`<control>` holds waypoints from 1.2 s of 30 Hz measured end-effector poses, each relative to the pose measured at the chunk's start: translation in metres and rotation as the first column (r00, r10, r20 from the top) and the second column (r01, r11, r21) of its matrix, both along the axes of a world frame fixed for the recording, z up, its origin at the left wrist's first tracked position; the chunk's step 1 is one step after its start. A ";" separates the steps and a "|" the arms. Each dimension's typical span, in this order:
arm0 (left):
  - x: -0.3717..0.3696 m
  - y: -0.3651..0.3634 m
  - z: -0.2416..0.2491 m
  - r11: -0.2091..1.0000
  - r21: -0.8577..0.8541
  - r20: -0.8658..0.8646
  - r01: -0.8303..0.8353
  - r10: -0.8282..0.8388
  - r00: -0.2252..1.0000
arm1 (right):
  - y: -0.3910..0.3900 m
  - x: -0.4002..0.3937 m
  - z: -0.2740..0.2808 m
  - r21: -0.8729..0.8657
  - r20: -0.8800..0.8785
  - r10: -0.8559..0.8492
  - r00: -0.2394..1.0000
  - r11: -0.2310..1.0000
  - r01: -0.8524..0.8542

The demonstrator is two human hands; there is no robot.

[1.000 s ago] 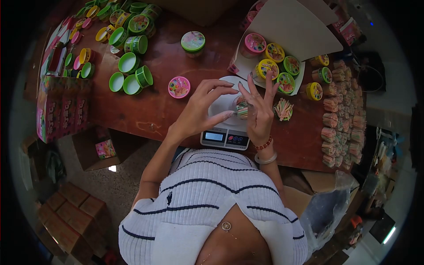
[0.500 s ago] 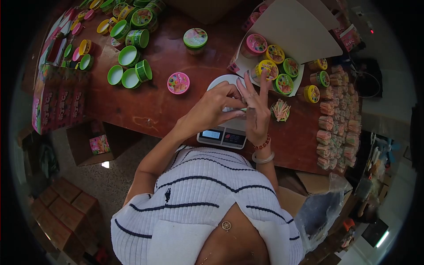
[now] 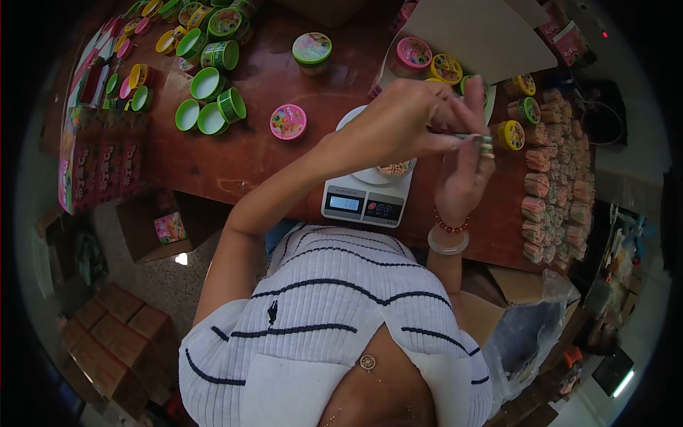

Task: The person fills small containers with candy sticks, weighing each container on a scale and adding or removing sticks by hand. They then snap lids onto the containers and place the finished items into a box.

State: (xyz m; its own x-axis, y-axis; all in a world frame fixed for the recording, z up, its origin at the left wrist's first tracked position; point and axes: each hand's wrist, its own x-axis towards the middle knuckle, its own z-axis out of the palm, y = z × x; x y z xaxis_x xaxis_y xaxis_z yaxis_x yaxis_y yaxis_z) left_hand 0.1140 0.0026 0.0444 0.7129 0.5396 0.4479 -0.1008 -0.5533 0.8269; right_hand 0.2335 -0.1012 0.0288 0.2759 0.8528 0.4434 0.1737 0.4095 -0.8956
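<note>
My left hand [image 3: 409, 117] reaches across to the right, its fingers closed at thin green-and-pale sticks [image 3: 486, 146]. My right hand [image 3: 464, 174], with a beaded bracelet and a pale bangle at the wrist, closes its fingers on the same sticks; blur hides how many there are. Below my left wrist, a round cup of sticks [image 3: 393, 169] sits on the white kitchen scale [image 3: 366, 196], partly covered by the hand. The scale's display is lit. A pink-lidded tub [image 3: 288, 122] stands left of the scale.
Green open cups [image 3: 211, 118] cluster on the left. A green-lidded tub [image 3: 311, 50] stands farther back. Behind my hands is a white open carton [image 3: 455, 35] with lidded tubs. Several stick bundles [image 3: 548, 185] line the table's right side.
Both hands have moved right, away from over the scale, to the spot where a small pile of sticks lay. The scale's lower part and a cup of sticks now show.
</note>
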 end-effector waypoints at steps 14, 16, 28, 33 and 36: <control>-0.081 0.012 0.004 0.975 0.103 -0.265 -0.195 0.216 0.940 | -0.052 0.060 -0.034 -0.088 -0.760 -0.020 0.650 0.994 -0.072; -0.082 -0.001 0.000 0.987 0.059 -0.413 -0.148 0.159 0.897 | -0.055 0.057 -0.039 -0.147 -0.785 -0.080 0.614 0.987 -0.059; -0.055 -0.020 -0.010 0.881 0.459 -0.493 0.114 0.146 0.857 | -0.056 0.040 -0.046 -0.259 -0.781 -0.121 0.612 0.956 -0.142; -0.049 -0.025 -0.006 0.759 0.612 -0.512 0.221 0.167 0.843 | -0.056 0.040 -0.047 -0.259 -0.773 -0.125 0.621 0.957 -0.130; -0.048 -0.023 -0.006 0.772 0.589 -0.514 0.239 0.131 0.848 | -0.057 0.039 -0.048 -0.259 -0.761 -0.118 0.639 0.957 -0.132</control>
State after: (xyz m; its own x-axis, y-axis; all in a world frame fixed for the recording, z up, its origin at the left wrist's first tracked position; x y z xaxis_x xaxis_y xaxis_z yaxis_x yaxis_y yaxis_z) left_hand 0.0663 -0.0206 0.0386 0.9453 0.2307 0.2306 0.1742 -0.9548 0.2409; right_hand 0.2725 -0.1582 -0.0187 0.3998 0.9013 -0.1670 -0.6222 0.1330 -0.7714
